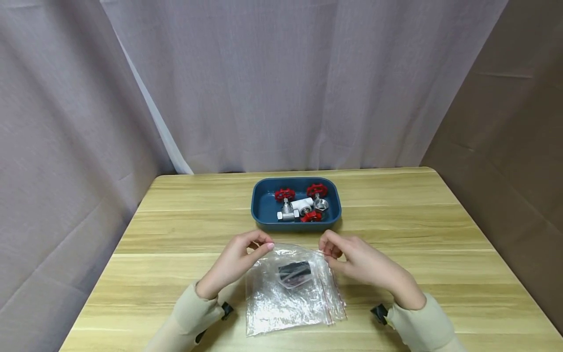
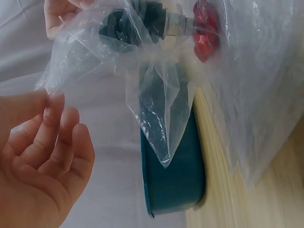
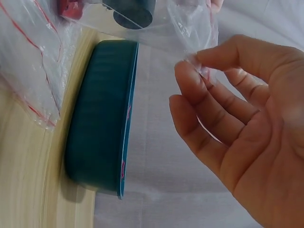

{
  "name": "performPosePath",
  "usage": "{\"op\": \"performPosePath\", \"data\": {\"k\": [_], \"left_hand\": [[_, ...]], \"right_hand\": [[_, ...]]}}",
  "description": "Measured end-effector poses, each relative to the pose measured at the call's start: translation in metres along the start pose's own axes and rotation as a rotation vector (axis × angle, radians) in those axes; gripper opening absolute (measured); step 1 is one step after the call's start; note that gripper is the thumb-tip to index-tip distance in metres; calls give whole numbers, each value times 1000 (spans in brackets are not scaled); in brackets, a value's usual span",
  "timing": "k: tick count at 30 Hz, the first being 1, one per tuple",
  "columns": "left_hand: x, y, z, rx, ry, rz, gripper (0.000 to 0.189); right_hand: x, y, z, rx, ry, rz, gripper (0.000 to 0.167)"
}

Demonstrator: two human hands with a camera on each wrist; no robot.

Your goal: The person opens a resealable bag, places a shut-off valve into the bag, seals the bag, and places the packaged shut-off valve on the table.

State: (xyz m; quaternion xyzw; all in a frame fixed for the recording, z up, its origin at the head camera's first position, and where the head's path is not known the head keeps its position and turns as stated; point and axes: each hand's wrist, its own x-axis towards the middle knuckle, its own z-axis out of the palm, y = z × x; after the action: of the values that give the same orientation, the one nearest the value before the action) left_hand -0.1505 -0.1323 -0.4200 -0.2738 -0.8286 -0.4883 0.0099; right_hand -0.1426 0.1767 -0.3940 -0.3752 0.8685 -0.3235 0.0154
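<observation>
Between the two hands hangs a clear plastic zip bag (image 2: 164, 109), one top corner in each hand. My left hand (image 1: 239, 254) pinches its left corner between thumb and index finger, the other fingers loosely bent. On the opposite side my right hand (image 1: 358, 259) pinches the right corner, where red seal strip shows at the fingertips. Inside the bag is a valve with a dark body (image 2: 137, 26), a metal stem and a red handwheel (image 2: 205, 33). Below it, more clear zip bags (image 1: 281, 308) with red seal lines lie flat on the table.
A blue tray (image 1: 259, 217) stands just beyond the hands. It holds several fittings: metal valves with red handwheels (image 1: 285, 195), a white tee (image 1: 301, 204) and a metal nut-like fitting (image 1: 321, 204). Grey curtains (image 1: 272, 98) rise behind the wooden table (image 1: 176, 234).
</observation>
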Motion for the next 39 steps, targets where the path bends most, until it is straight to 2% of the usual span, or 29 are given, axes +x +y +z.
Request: {"op": "performPosePath", "data": {"k": [10, 25, 34, 39], "left_hand": [[-5, 1, -2, 64, 32, 37, 7], [-10, 3, 2, 99, 59, 45, 3], [-10, 2, 2, 139, 71, 56, 4], [-10, 2, 1, 148, 73, 42, 5]], "right_hand": [[-1, 3, 1, -40, 17, -46, 28], [-4, 3, 0, -46, -29, -26, 20], [-4, 3, 0, -99, -31, -16, 18], [-5, 3, 0, -126, -41, -22, 17]]}}
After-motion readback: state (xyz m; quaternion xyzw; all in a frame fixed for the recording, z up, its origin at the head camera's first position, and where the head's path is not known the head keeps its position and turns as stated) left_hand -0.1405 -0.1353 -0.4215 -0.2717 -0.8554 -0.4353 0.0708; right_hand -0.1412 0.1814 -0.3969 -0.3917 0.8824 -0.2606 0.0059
